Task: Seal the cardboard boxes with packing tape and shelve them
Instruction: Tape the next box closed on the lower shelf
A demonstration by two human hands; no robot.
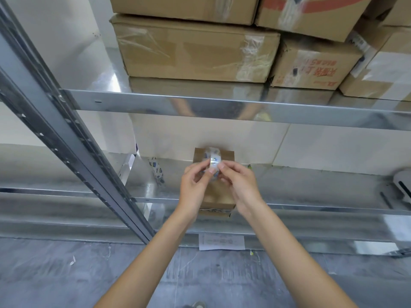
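A small brown cardboard box lies on the lower metal shelf, reaching to the shelf's front edge. Just above it I hold a roll of clear packing tape between both hands. My left hand grips the roll from the left with thumb and fingers. My right hand pinches the roll's edge from the right. The hands hide most of the roll and the middle of the box.
A second tape roll lies on the same shelf to the left. Several large taped cardboard boxes fill the upper shelf. A grey shelf upright slants down at the left. A paper label lies near the floor. A white device sits at right.
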